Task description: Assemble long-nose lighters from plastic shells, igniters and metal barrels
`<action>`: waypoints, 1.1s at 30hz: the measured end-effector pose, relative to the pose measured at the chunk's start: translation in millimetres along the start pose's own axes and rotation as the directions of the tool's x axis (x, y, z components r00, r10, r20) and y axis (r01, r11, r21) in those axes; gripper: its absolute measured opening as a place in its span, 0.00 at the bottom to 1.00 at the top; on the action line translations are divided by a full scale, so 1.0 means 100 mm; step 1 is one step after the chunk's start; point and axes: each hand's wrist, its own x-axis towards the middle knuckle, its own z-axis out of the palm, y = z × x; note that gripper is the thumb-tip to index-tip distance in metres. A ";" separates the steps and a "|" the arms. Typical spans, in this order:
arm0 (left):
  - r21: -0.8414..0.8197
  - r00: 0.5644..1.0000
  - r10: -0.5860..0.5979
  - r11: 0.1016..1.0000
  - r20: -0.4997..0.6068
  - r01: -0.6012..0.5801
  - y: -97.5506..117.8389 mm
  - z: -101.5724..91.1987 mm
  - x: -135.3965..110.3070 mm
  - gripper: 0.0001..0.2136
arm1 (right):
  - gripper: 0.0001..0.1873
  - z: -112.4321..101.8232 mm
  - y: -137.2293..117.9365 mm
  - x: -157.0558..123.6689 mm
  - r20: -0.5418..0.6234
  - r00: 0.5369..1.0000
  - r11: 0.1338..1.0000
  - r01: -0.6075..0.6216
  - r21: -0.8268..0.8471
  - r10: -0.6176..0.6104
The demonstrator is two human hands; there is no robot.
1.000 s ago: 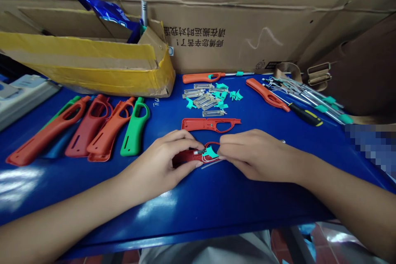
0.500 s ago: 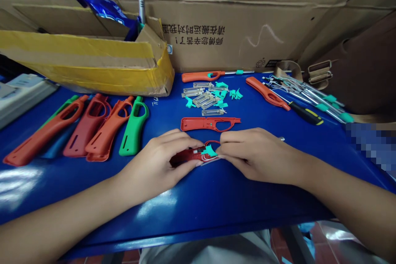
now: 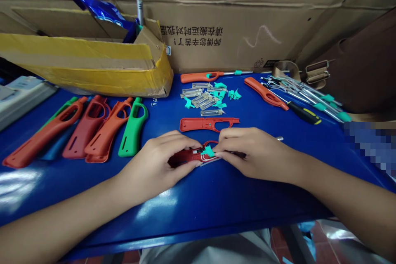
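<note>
My left hand (image 3: pixel 159 165) is closed around the handle end of a red lighter shell half (image 3: pixel 185 156) lying on the blue table (image 3: pixel 198 198). My right hand (image 3: pixel 250 152) pinches the other end, its fingertips at a teal trigger piece (image 3: pixel 208 151) with thin white wires seated in the shell. A metal tip pokes out past the right hand. A second red shell half (image 3: pixel 210 123) lies just beyond both hands.
Several orange, red and green lighter shells (image 3: pixel 93 128) lie at the left. Clear tubes and teal parts (image 3: pixel 207 97) sit mid-table, an assembled orange lighter (image 3: pixel 204 76) behind them. Metal nozzle rods (image 3: pixel 309 95) and a screwdriver (image 3: pixel 305 113) lie at the right. A yellow-taped carton (image 3: pixel 86 64) stands back left.
Both hands stay on the red shell half. The right fingertips have edged left onto the teal trigger piece; the view has shifted slightly.
</note>
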 end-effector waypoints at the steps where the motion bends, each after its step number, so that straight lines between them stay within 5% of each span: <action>1: -0.002 1.000 -0.001 1.000 -0.002 0.001 0.00 0.00 0.00 0.09 | 0.10 0.01 0.00 0.01 -0.016 1.000 0.999 -0.019 0.029 0.019; 12: -0.104 0.995 -0.086 0.991 -0.057 0.080 0.00 -0.04 0.05 0.05 | 0.07 0.02 0.01 0.06 -0.027 0.995 0.991 -0.092 0.100 0.095; 18: -0.150 0.971 -0.202 0.972 -0.127 0.183 0.00 -0.07 0.07 0.17 | 0.09 0.03 0.01 0.03 -0.016 0.998 0.998 -0.061 0.027 0.061; 22: -0.146 0.964 -0.235 0.965 -0.121 0.217 -0.01 -0.05 0.07 0.10 | 0.09 0.02 0.00 0.04 -0.050 0.998 0.998 -0.046 0.048 0.048; 26: -0.076 0.987 -0.108 0.992 -0.116 0.100 -0.02 -0.03 0.05 0.06 | 0.08 0.00 0.01 0.06 -0.144 0.988 0.993 -0.045 0.110 0.061; 33: 0.055 0.988 0.131 0.989 0.077 -0.136 0.02 -0.05 0.00 0.20 | 0.01 -0.03 0.04 0.06 -0.132 0.985 0.987 -0.089 0.136 0.107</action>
